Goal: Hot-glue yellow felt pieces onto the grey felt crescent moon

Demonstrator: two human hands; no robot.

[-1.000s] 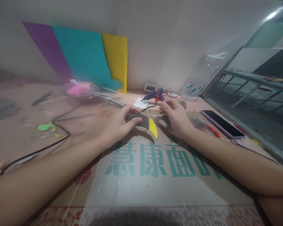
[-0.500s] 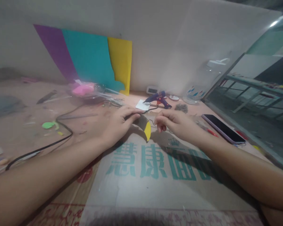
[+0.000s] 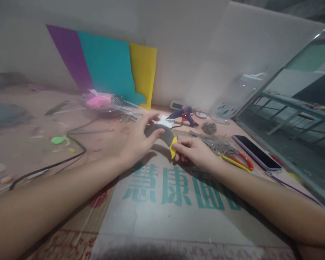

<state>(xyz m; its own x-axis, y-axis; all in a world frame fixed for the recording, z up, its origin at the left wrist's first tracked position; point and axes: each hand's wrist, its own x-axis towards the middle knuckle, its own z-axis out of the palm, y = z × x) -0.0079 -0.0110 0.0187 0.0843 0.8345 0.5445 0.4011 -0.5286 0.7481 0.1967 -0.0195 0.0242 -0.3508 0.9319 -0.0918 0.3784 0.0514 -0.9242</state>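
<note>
My left hand (image 3: 137, 141) holds a grey curved piece (image 3: 166, 134) between thumb and fingers, above the printed sack. A yellow pointed tip (image 3: 172, 148) sits at the right end of this piece. My right hand (image 3: 193, 151) pinches that yellow tip between thumb and forefinger. Just behind the hands, a dark blue glue gun (image 3: 181, 115) with a lit red light stands on the table, its nozzle over a white paper square (image 3: 165, 121). Beside my right hand lie loose grey strands (image 3: 222, 146) and a tool with red and yellow handles (image 3: 243, 161).
A phone (image 3: 257, 151) lies at the right edge. A clear bottle (image 3: 231, 99), a grey yarn ball (image 3: 209, 127) and a small white device (image 3: 176, 104) stand behind. Coloured sheets (image 3: 108, 65) lean on the wall. A black cable (image 3: 78, 139) curves across the left side.
My right hand has moved down and left onto the yellow tip and now pinches it. My left fingers have spread, showing more of the grey piece. More of the grey strands shows.
</note>
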